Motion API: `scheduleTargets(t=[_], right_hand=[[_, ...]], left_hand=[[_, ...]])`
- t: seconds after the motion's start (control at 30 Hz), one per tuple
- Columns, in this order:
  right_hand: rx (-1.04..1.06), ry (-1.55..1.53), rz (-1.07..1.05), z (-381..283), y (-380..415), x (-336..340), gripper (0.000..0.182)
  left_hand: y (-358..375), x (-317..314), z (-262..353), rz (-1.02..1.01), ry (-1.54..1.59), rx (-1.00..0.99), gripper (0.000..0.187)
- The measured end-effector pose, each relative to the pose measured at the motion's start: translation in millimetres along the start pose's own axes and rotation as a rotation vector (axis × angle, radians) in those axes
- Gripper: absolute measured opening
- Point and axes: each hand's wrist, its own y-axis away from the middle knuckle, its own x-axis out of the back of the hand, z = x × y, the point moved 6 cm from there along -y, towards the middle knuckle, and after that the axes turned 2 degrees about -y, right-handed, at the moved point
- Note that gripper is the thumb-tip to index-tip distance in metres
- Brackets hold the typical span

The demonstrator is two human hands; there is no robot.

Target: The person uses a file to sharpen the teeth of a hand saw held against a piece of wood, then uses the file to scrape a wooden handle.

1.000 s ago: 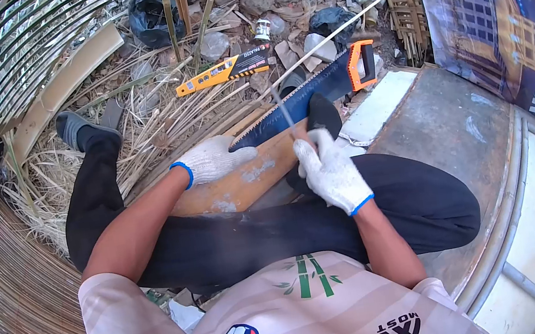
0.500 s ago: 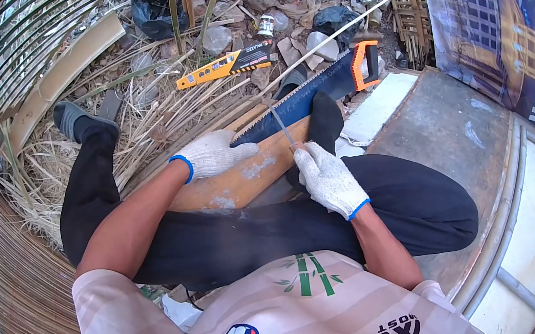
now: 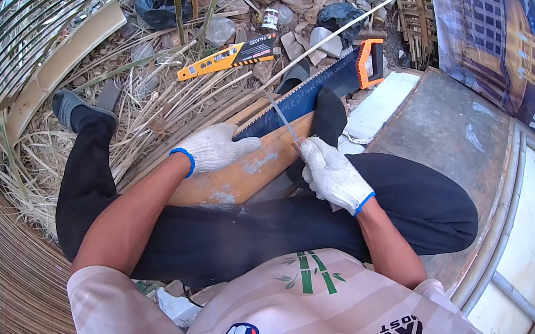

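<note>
A handsaw [image 3: 302,97] with a dark blue blade and an orange and black handle lies slantwise, teeth upward, along a wooden board [image 3: 247,171]. My left hand [image 3: 216,148], in a white knitted glove, is closed on the blade's tip end. Gloved likewise, my right hand [image 3: 333,175] is closed round the handle of a thin metal file [image 3: 284,117]. The file crosses the toothed edge and points away from me. My dark-socked foot [image 3: 329,117] rests against the blade near its handle. The fingers' undersides are hidden.
A yellow and black saw sleeve [image 3: 228,56] lies on straw and bamboo strips ahead. Stones, black plastic bags [image 3: 339,20] and a small can [image 3: 270,18] are beyond it. A worn flat panel [image 3: 441,136] lies at right, below a printed banner [image 3: 493,19]. Bamboo slats [image 3: 10,285] stand at left.
My right hand has drawn slightly back toward me and to the right with the file. My left hand stays at the blade's tip. The whole view has shifted a little.
</note>
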Motion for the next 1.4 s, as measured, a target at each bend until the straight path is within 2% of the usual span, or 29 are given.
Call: scheduleTargets(t=[0.03, 0.13, 0.23, 0.37, 0.57, 0.67, 0.77, 0.8, 0.93, 1.03, 1.1, 1.17, 1.2, 1.3, 1.37, 1.4], right_hand=[[-0.117, -0.116, -0.051, -1.2, 2.5, -1.6, 0.048], [-0.136, -0.12, -0.077, -7.7, 4.9, 4.5, 0.047], [-0.209, -0.18, -0.128, -11.2, 3.8, 12.5, 0.052], [-0.245, -0.213, -0.268, -10.6, -7.4, 27.6, 0.058], [-0.244, -0.257, -0.317, -5.5, -12.4, 33.1, 0.058], [-0.115, 0.239, -0.134, -26.8, -6.0, 32.3, 0.054], [0.361, 0.635, 0.147, -10.3, -14.3, 23.7, 0.048], [0.267, 0.6, 0.137, -19.4, -7.9, 18.2, 0.045], [0.271, 0.557, 0.183, -10.3, -13.6, 5.8, 0.041], [0.364, 0.748, 0.128, -18.4, -22.3, -5.5, 0.041], [0.303, 0.573, 0.255, -7.9, -43.9, -9.5, 0.045], [0.365, 0.61, 0.247, -6.0, -54.1, -14.1, 0.046], [0.363, 0.58, 0.249, -10.9, -60.4, -13.2, 0.047], [0.305, 0.52, 0.245, -13.6, -54.5, -11.2, 0.05], [0.272, 0.494, 0.24, -30.6, -44.0, -7.2, 0.051], [0.29, 0.476, 0.167, -35.0, -39.9, -4.2, 0.051]], left_hand=[[1.2, 1.1, 1.0, -0.004, 0.006, 0.003, 0.091], [2.3, 1.7, 1.0, 0.016, 0.001, 0.002, 0.091], [-1.5, -1.5, -2.2, 0.011, 0.042, -0.026, 0.09], [2.6, -0.1, 1.7, -0.008, 0.031, -0.007, 0.091], [2.6, 0.1, -1.0, 0.033, 0.013, -0.007, 0.092], [0.6, -1.4, -3.1, 0.028, 0.017, -0.012, 0.091], [3.1, -0.2, 2.6, 0.018, 0.02, -0.005, 0.089], [1.7, -2.0, 0.7, 0.037, 0.023, -0.009, 0.088], [0.7, -6.2, -5.6, 0.147, 0.046, -0.025, 0.083], [4.9, -1.7, 2.7, 0.099, 0.064, 0.003, 0.08], [-5.6, -3.6, -2.5, 0.113, 0.066, -0.016, 0.077], [1.1, -2.9, -1.3, 0.127, 0.05, -0.024, 0.077], [1.3, -2.7, -1.5, 0.143, 0.062, -0.01, 0.071], [-1.6, -5.0, -3.1, 0.101, 0.031, -0.001, 0.073], [0.0, -1.8, 2.4, 0.113, 0.055, -0.07, 0.079], [3.2, -4.1, 1.7, 0.113, 0.072, -0.095, 0.082]])
